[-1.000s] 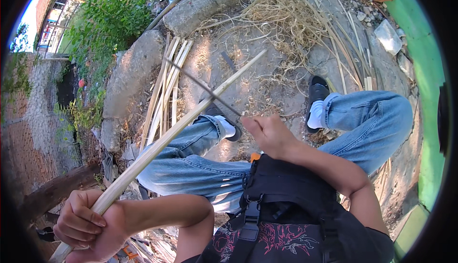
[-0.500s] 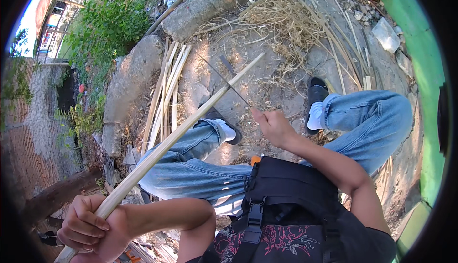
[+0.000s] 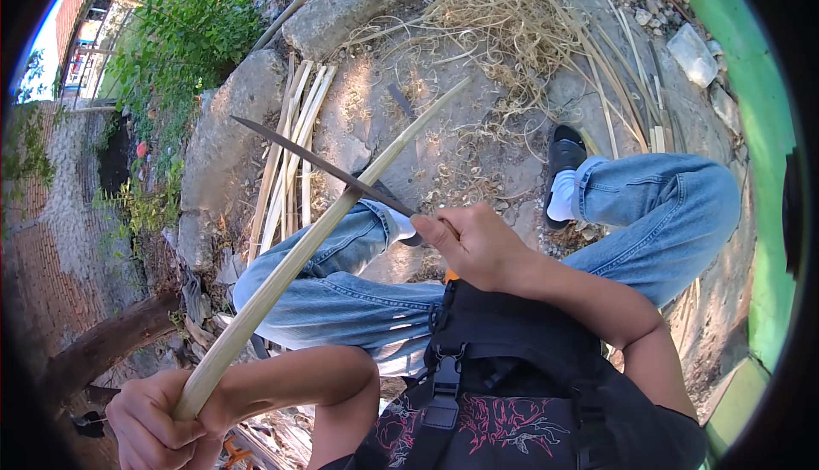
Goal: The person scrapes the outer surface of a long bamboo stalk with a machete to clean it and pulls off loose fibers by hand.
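A long pale strip of wood or bamboo (image 3: 281,281) slants from the lower left up to the right, its far end thin and slightly curved. My left hand (image 3: 162,423) is wrapped round its thick near end. In my right hand (image 3: 478,244) is a knife with a long, narrow dark blade (image 3: 311,159). The grip is mostly hidden by my fingers. The blade crosses the strip about midway along it and appears to touch it, its tip pointing up and left.
Cut strips (image 3: 294,150) lie in a bundle beside a broken concrete edge (image 3: 226,142). Curly shavings (image 3: 503,31) are heaped beyond my feet, with more long strips (image 3: 610,99) to their right. A dark flat piece (image 3: 401,100) lies on the ground. A green wall (image 3: 759,171) runs along the right.
My right hand has come nearer to me and left, bringing the knife down the strip toward my body. More of the blade's flat side shows now. The strip has shifted slightly.
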